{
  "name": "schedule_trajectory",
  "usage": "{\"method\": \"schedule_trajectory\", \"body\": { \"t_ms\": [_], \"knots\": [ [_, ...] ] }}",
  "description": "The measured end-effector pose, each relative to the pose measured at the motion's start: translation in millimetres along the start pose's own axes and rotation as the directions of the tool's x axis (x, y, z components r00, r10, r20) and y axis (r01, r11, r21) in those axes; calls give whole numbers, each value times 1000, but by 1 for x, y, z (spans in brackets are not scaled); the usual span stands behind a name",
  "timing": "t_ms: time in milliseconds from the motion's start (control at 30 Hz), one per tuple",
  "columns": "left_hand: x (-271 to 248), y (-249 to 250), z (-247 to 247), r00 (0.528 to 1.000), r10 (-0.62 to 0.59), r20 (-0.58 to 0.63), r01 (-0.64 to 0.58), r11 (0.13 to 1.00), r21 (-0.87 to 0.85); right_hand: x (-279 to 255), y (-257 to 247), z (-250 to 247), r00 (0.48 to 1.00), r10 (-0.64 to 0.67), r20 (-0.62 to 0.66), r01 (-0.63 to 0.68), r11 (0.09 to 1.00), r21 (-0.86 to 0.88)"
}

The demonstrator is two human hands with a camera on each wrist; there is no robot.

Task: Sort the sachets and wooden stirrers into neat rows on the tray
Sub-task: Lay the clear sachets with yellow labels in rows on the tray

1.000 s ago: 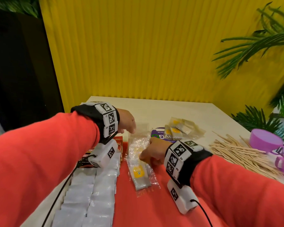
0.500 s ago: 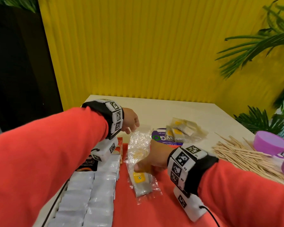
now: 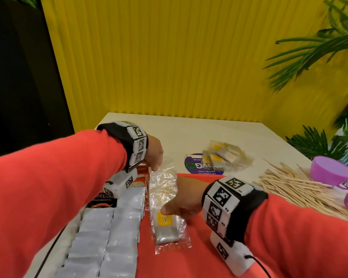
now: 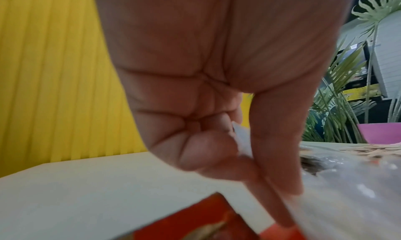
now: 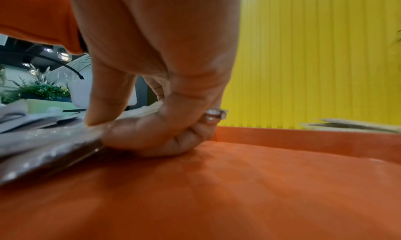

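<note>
Head view shows a row of clear-wrapped sachets (image 3: 165,203) lying lengthwise on the orange tray (image 3: 189,257). Its near part is pinched between thumb and curled fingers of the right hand (image 3: 184,199), while the left hand (image 3: 155,155) pinches the wrapper's far end with thumb and fingertips. Left of them, white sachets (image 3: 109,233) sit in two rows. More sachets (image 3: 223,157) and wooden stirrers (image 3: 301,187) lie on the table (image 3: 189,133) beyond the tray.

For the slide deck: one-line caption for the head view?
Both hands pinch a row of clear-wrapped sachets on the orange tray.
</note>
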State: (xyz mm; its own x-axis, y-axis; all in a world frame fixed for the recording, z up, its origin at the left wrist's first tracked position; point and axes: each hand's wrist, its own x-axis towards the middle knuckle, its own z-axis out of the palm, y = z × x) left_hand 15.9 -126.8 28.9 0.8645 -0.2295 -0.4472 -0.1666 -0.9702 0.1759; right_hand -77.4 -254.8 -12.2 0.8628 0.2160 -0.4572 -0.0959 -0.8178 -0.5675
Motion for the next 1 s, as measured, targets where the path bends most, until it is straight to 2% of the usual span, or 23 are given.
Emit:
{"method": "schedule_trajectory", "body": {
  "t_ms": [133,300,400,600,767,900,1000],
  "knots": [
    [-7,5,0,1000,9,-24,-7,998,63,-1,0,3,999,30,14,-30,1000,6],
    [-14,7,-8,989,36,-146,-34,999,17,-9,0,5,999,40,35,-41,999,23],
    [-20,4,-8,992,57,-114,-62,997,-46,-11,1,9,998,47,48,-50,996,72],
    [-29,3,18,999,42,-3,-42,999,-34,-16,0,12,995,54,84,-63,992,112],
    [-38,-1,19,999,15,-39,-18,996,-85,-22,1,14,983,113,142,-139,972,188],
    [-44,-2,21,996,21,-87,-21,1000,2,-26,3,13,982,115,153,-136,982,130],
    [-45,-2,27,998,31,-59,-30,999,17,-32,2,12,982,101,160,-112,992,59]
  ]
}}
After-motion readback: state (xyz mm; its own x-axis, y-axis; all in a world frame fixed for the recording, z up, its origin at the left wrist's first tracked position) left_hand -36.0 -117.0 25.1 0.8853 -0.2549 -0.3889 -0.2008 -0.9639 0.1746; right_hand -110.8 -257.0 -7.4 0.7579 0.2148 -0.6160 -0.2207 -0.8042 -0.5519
